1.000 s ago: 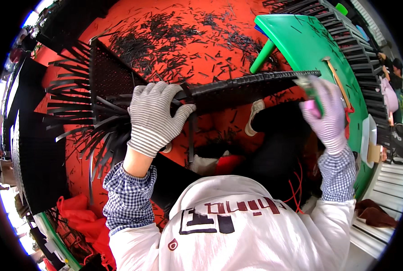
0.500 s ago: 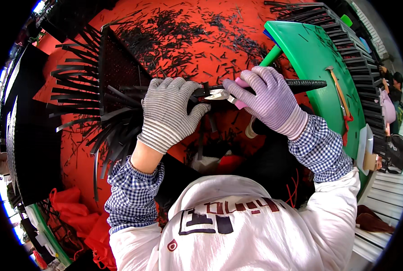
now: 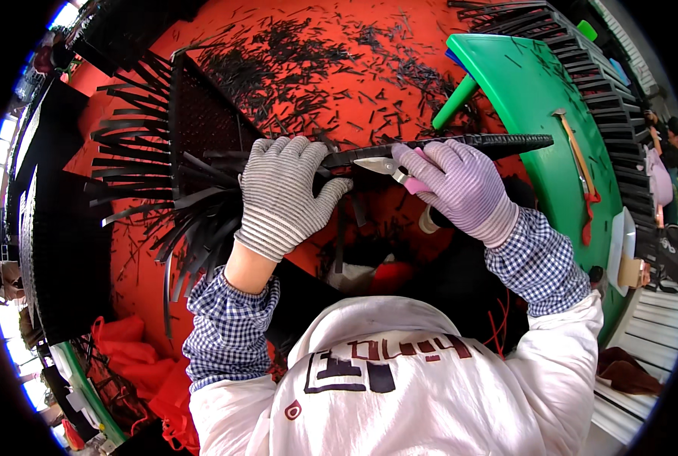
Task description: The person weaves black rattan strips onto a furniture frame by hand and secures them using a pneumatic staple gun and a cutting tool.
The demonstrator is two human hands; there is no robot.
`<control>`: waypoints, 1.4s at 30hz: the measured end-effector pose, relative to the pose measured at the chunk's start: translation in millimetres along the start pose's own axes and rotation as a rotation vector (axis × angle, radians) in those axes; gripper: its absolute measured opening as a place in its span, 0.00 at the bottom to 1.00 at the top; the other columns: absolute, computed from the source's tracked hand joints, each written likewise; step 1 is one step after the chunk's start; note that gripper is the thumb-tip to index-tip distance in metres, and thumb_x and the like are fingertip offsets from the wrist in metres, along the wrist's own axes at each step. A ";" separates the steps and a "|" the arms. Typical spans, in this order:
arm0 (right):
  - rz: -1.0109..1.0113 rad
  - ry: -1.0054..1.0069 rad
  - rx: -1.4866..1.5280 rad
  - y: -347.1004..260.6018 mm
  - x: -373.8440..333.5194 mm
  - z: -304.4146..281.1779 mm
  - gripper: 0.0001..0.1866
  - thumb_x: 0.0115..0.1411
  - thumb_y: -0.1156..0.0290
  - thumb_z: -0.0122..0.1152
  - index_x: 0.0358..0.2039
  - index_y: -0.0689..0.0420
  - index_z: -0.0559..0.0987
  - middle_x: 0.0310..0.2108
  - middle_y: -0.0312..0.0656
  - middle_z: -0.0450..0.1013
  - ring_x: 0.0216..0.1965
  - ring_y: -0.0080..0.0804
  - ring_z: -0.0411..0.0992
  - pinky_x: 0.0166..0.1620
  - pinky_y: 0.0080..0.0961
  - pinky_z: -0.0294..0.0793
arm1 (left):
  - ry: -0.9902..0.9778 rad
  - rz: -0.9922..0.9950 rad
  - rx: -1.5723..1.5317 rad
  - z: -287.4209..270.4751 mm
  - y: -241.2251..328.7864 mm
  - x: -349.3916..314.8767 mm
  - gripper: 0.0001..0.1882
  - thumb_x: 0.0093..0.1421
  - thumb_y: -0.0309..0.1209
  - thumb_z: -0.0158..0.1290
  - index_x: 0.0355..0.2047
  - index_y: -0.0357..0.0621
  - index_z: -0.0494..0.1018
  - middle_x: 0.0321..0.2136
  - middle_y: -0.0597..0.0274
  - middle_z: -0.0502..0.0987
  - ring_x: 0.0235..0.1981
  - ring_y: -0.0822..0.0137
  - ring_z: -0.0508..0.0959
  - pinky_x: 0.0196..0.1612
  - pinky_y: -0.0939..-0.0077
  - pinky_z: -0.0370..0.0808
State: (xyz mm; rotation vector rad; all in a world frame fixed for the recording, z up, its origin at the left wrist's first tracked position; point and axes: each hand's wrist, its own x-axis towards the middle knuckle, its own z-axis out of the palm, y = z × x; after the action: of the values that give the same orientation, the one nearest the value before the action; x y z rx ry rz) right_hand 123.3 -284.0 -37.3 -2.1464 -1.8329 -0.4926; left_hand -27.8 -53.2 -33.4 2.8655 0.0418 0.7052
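Observation:
Pink-handled shears [image 3: 378, 165] with silver blades are held in my gloved right hand [image 3: 464, 182], its fingers wrapped round the handles. The blades point left, just below the rim of a black woven piece [image 3: 510, 143], probably a basket made of flat strips. My left hand [image 3: 282, 190], in a striped grey glove, closes over that rim, thumb toward the blades. Loose black strips [image 3: 137, 152] fan out from the piece on the left. The part under my left palm is hidden.
Short black offcuts [image 3: 286, 68] lie scattered over the red floor covering [image 3: 430, 15]. On the right, a green table [image 3: 498, 72] holds a wooden-handled hammer [image 3: 574, 152] beside a red-handled tool [image 3: 588, 220]. Rows of black strip work stand behind it. Red cloth [image 3: 134, 349] lies at lower left.
The shears' blades have come away from the rim, slightly down and right, and look closer together. My right hand has dropped a little. My left hand keeps its hold.

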 end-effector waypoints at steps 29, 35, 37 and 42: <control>0.861 0.379 -0.398 186.3 -210.2 -17.4 0.25 0.63 0.65 0.64 0.59 0.56 0.75 0.59 0.50 0.71 0.60 0.51 0.68 0.66 0.45 0.64 | 0.042 -0.379 -0.295 11.9 23.0 3.0 0.05 0.58 0.31 0.62 0.34 0.47 0.79 0.30 0.57 0.82 0.34 0.52 0.82 0.41 0.59 0.76; 0.185 0.387 -0.057 54.1 -53.1 -32.8 0.19 0.57 0.69 0.68 0.49 0.56 0.80 0.47 0.44 0.76 0.51 0.47 0.73 0.58 0.44 0.70 | 0.158 -0.724 -0.727 19.3 20.1 5.8 0.17 0.72 0.27 0.50 0.59 0.41 0.70 0.37 0.58 0.81 0.32 0.73 0.80 0.31 0.78 0.79; 0.080 0.363 0.042 31.3 -33.2 -24.1 0.21 0.55 0.69 0.70 0.51 0.55 0.79 0.49 0.43 0.75 0.51 0.46 0.72 0.58 0.45 0.70 | 0.269 -0.622 -0.736 7.1 21.2 6.6 0.19 0.71 0.24 0.49 0.61 0.39 0.69 0.40 0.57 0.81 0.37 0.72 0.80 0.41 0.77 0.79; -0.023 0.265 0.249 4.4 -3.5 4.0 0.21 0.53 0.70 0.70 0.49 0.55 0.80 0.48 0.42 0.74 0.50 0.45 0.72 0.55 0.44 0.70 | 0.074 -0.553 -0.895 -2.5 7.1 4.0 0.17 0.70 0.21 0.46 0.57 0.35 0.73 0.38 0.60 0.82 0.42 0.72 0.80 0.46 0.80 0.75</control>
State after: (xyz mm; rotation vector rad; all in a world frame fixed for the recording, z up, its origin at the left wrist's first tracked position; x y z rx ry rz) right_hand 127.4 -286.2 -42.3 -1.8056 -1.6769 -0.4974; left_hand -25.6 -59.5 -28.0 1.8466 0.3990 0.5207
